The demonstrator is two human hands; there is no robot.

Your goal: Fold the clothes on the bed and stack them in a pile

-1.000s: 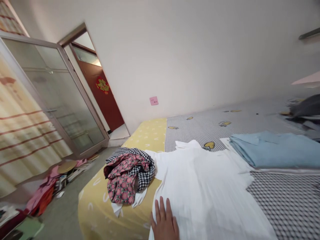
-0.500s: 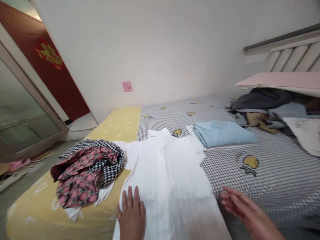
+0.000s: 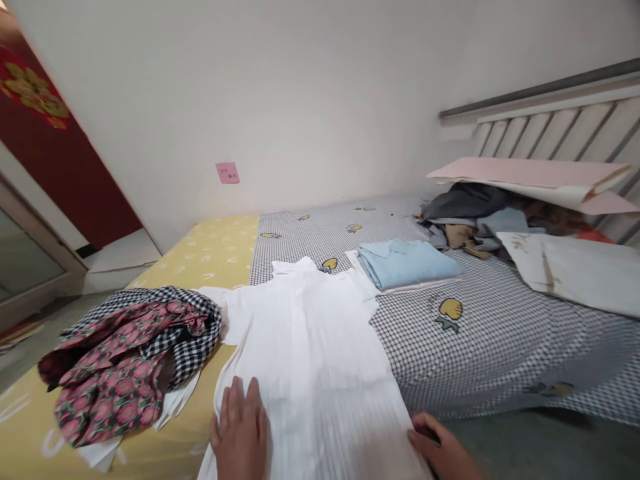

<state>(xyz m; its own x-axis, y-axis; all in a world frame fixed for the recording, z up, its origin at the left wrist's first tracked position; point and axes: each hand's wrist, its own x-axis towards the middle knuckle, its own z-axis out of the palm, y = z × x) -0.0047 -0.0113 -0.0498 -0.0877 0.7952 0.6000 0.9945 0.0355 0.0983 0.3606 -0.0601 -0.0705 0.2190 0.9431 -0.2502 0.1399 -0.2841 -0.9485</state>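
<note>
A white short-sleeved shirt [image 3: 305, 353] lies spread on the bed, collar toward the wall. Flat on its lower left side rests my left hand [image 3: 239, 427], fingers stretched out. At the lower right edge of the shirt, the fingers of my right hand [image 3: 443, 445] are curled and pinch the fabric. Beside the right sleeve sits a folded light blue shirt [image 3: 410, 263] on top of white cloth. To the left is a heap of crumpled clothes [image 3: 135, 360], pink floral and black-and-white checked, touching the left sleeve.
Yellow sheet [image 3: 215, 247] covers the bed's left part, checked sheet [image 3: 480, 340] the right. Dark clothes [image 3: 465, 203], a pink board [image 3: 520, 175] and a white bag-like piece [image 3: 575, 270] are piled by the slatted headboard [image 3: 560, 137]. A wall stands behind the bed.
My right hand has moved left from beside the shirt and closed on its edge. My left hand stays flat on the fabric. The view has turned right.
</note>
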